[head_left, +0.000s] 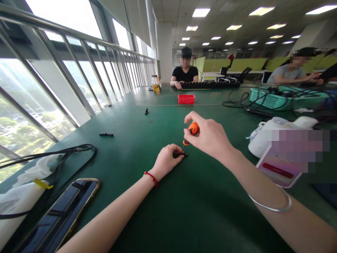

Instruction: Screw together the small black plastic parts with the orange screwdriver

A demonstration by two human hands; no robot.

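My right hand (210, 137) grips a small orange-handled screwdriver (191, 131), held upright with its tip down on a small black part (180, 154). My left hand (166, 161), a red string on its wrist, pins that black part to the green table (163, 218). The two hands sit close together near the middle of the table. A silver bangle circles my right wrist.
A phone (63, 214) and black cable (52, 154) lie front left by white bags. Two small black parts (106, 134) rest further left; a red tray (186, 99) sits ahead. White device (276, 135), a second phone and a teal basket stand right. Two people sit at the far end.
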